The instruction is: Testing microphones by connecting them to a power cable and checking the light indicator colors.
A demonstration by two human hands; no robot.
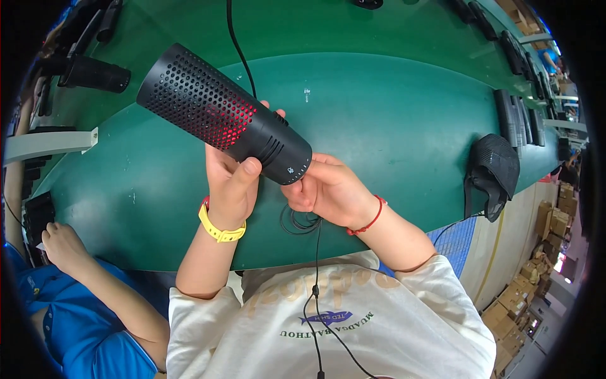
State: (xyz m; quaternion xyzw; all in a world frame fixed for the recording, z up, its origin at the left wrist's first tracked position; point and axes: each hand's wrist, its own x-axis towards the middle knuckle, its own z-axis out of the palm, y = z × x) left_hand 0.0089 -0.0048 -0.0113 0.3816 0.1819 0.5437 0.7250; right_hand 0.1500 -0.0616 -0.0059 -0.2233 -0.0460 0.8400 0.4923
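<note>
A black cylindrical microphone [208, 104] with a perforated grille is tilted above the green table, its grille end up and to the left. Red light glows through the holes in the middle of the grille. Round its lower body wraps my left hand [233, 183], thumb on the near side and fingertips showing beyond the far side. My right hand [331, 189] has its fingers curled against the microphone's bottom end; what exactly they grip there is hidden. Below my hands lies a loosely coiled thin black cable [300, 221].
On the green table [391, 139], a black cap-like thing [492, 170] with straps lies at the right edge, near several dark upright cylinders [521, 117]. Another black microphone [98, 74] is at the far left. A co-worker's hand [63, 246] rests at the left edge.
</note>
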